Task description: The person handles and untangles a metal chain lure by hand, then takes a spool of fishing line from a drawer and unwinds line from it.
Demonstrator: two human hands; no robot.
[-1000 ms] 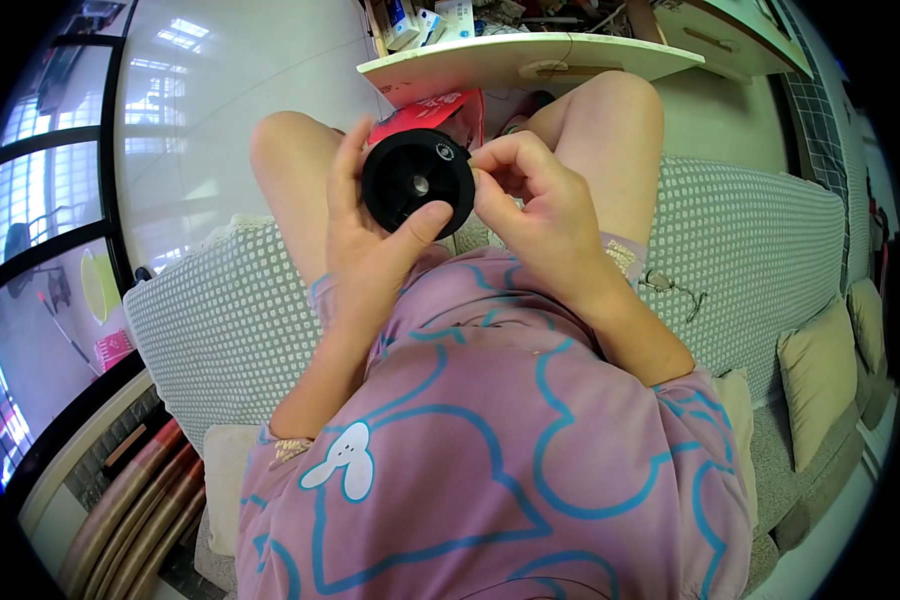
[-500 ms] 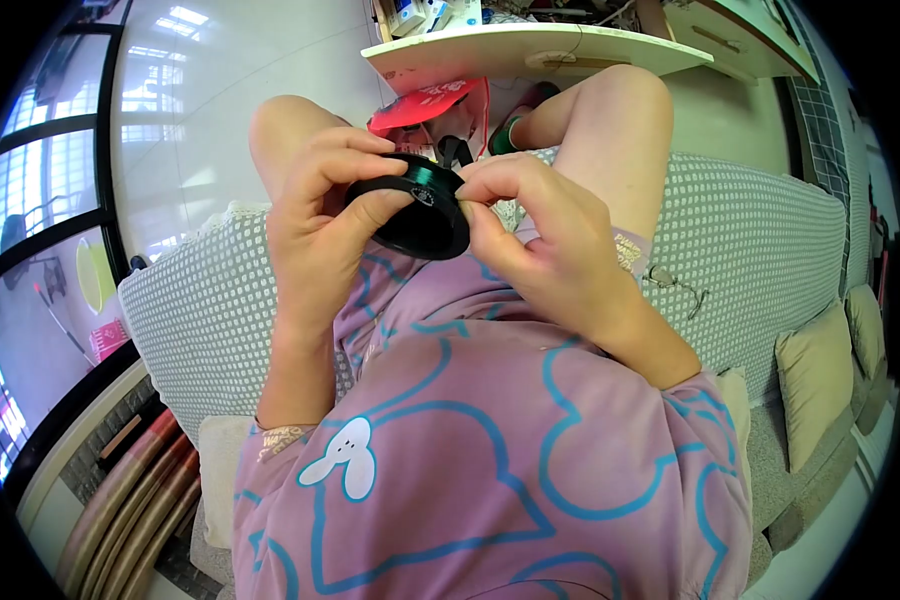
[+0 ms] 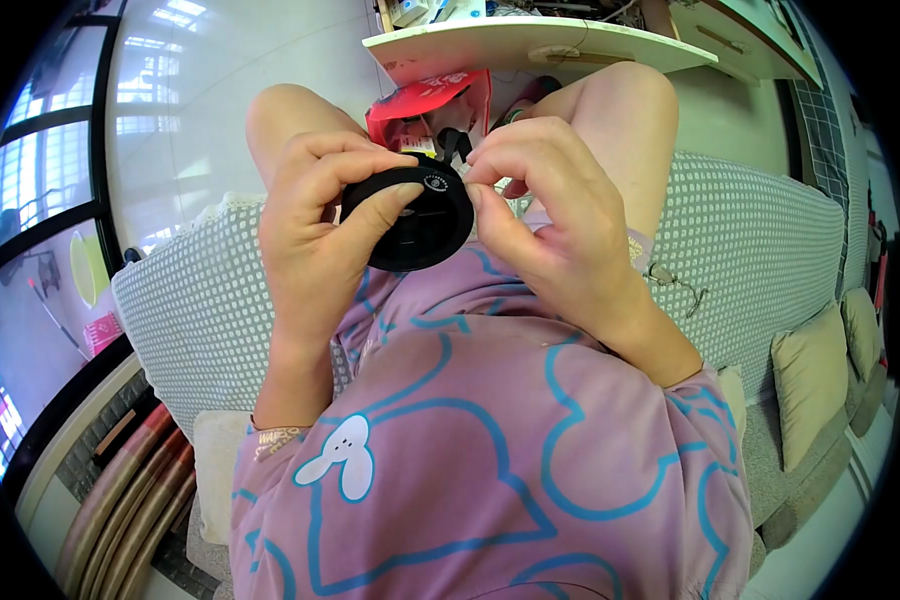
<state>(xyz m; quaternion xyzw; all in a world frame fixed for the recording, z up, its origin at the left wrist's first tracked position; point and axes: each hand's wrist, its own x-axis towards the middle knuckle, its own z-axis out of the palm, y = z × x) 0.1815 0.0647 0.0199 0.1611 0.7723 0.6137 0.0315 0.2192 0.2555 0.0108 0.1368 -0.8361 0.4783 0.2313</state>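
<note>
My left hand [image 3: 335, 205] grips a black spool [image 3: 448, 236] by its upper left rim, thumb on the near face and fingers behind. The spool is tilted so that its round, hollow face and a small pale emblem point up at me. In this view the green line wound on it is hidden behind the rim. Just at the spool's upper right edge, my right hand [image 3: 550, 200] is closed in a thumb-and-index pinch. What sits between those fingertips is too small to make out.
Beyond the spool, a red bag [image 3: 430, 97] stands between my legs. A white drawer front [image 3: 530, 48] with cluttered items behind it is farther out. Glasses [image 3: 678, 287] rest on the patterned sofa cover [image 3: 760, 240] to my right. Cushions [image 3: 826, 385] sit farther right.
The spool has turned, so its open face now shows more fully and the green line is out of sight. My right fingertips have moved slightly up and away from the rim.
</note>
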